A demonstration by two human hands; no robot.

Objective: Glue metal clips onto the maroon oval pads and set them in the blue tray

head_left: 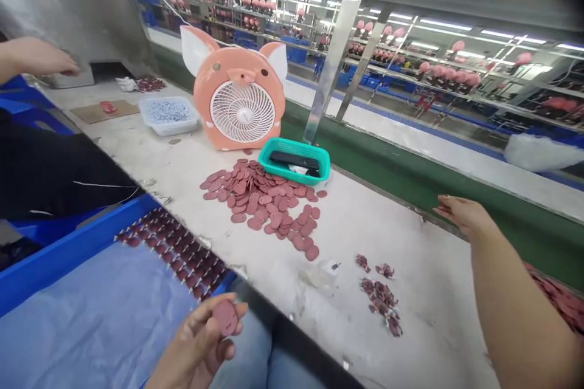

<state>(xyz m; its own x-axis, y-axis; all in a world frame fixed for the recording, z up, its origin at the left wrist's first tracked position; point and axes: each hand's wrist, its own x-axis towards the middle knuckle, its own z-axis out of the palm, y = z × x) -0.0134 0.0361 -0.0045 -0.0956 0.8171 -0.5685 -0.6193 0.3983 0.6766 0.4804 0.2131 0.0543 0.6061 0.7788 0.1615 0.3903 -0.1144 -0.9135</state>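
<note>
Pink disc (225, 317), partly finger-hidden (left hand (194, 343), probably)

We see rose-red discs (262, 197) on an off-white, grey-smudged desk (410, 328). Behind them we note a peach-pink fan (237, 67) with white ears and a white radial grille (243, 112), plus a teal basket (292, 171) with a mesh pattern. At lower left lies a royal-blue bin (59, 261) with a pale blue liner (104, 316).
</note>
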